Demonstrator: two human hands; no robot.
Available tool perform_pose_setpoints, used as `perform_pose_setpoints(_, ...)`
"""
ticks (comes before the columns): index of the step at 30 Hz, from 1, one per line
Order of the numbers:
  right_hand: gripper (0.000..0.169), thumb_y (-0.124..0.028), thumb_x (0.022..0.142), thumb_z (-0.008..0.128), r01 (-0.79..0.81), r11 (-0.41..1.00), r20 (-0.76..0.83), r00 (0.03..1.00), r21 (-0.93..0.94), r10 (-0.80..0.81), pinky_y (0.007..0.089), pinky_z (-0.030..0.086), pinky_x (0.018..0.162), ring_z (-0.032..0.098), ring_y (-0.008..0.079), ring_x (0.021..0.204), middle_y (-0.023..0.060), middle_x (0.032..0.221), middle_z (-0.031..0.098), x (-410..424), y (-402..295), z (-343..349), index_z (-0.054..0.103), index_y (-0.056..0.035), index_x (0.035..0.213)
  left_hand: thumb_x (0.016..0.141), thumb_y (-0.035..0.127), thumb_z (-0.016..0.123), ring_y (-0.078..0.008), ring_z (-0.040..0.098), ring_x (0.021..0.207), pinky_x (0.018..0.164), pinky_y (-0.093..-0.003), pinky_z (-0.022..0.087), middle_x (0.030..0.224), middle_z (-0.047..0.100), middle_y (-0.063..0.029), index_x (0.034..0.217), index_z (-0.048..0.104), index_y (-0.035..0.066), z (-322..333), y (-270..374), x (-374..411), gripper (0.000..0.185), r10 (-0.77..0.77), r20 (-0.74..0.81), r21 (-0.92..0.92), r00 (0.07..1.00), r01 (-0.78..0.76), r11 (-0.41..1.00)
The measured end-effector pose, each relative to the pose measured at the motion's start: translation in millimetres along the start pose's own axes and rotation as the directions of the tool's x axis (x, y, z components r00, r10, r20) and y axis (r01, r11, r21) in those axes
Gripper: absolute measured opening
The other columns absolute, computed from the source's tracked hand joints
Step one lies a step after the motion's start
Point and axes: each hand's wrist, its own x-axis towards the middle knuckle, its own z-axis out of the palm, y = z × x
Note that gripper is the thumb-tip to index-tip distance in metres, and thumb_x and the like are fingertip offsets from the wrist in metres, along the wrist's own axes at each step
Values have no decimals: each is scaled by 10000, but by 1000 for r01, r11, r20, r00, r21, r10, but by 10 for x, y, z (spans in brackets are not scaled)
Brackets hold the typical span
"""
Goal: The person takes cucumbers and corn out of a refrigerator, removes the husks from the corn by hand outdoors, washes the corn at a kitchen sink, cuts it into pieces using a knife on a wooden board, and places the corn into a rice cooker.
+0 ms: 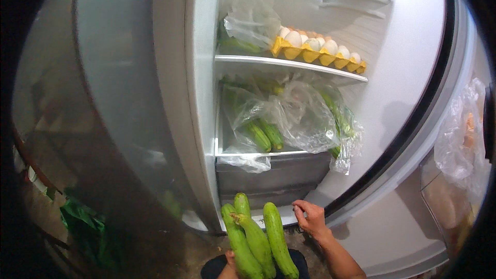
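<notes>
Several long, light-green squashes (252, 236) are bunched low in the picture, in front of the open refrigerator. My left hand (230, 259), partly hidden at the bottom edge, holds the bunch from its left side. One squash (278, 236) on the right leans a little apart from the others. To the right of them, my right hand (310, 217) has its fingers curled in, with nothing visible in them. It is in front of the refrigerator's lower edge; whether it touches that edge I cannot tell.
On the lower shelf, clear plastic bags (306, 116) hold green vegetables (265, 135). A yellow egg tray (325, 58) filled with eggs stands on the shelf above. Below is a grey drawer (271, 178). The open door (403, 217) swings out at right; a green bag (83, 217) lies at left.
</notes>
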Motion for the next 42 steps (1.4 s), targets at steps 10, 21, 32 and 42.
perform_pose_setpoints(10, 339, -87, 775, 651, 569, 797, -254, 755, -205, -604, 450, 429, 956, 529, 373, 1134, 189, 1195, 562, 2168, -1295, -314, 596, -50, 1108, 786, 569, 632, -337, 488, 1200, 1025, -508, 391, 1340, 480, -151, 1352, 429, 115, 25, -68, -68, 753, -8, -3, 16, 1000, 8, 1000)
perform_pose_setpoints(21, 399, -198, 889, 459, 277, 887, 34, 958, -370, -285, 455, 351, 1038, 470, 372, 1219, 202, 1325, 488, 3960, -1646, -584, 553, -37, 1241, 774, 571, 650, -333, 483, 1208, 1027, -506, 391, 1349, 471, -153, 1361, 418, 116, 62, -4, -129, 778, -42, -8, 32, 999, 42, 999)
perform_pose_setpoints(32, 508, -59, 793, 410, 317, 947, -244, 916, -53, -320, 365, 324, 1079, 427, 365, 1276, 257, 1352, 462, 4107, -1324, -712, 496, 62, 1279, 761, 573, 668, -329, 479, 1216, 1029, -504, 391, 1357, 463, -155, 1370, 408, 117, -34, 4, -121, 804, -26, 57, 44, 998, 24, 999)
perform_pose_setpoints(42, 426, -46, 801, 449, 350, 919, -361, 845, -183, -393, 376, 370, 1041, 479, 385, 1212, 250, 1306, 501, 4021, -1347, -789, 579, -6, 1204, 749, 575, 684, -326, 475, 1223, 1031, -503, 391, 1365, 455, -157, 1378, 398, 118, -285, -12, -62, 829, 23, 161, 88, 987, -38, 995)
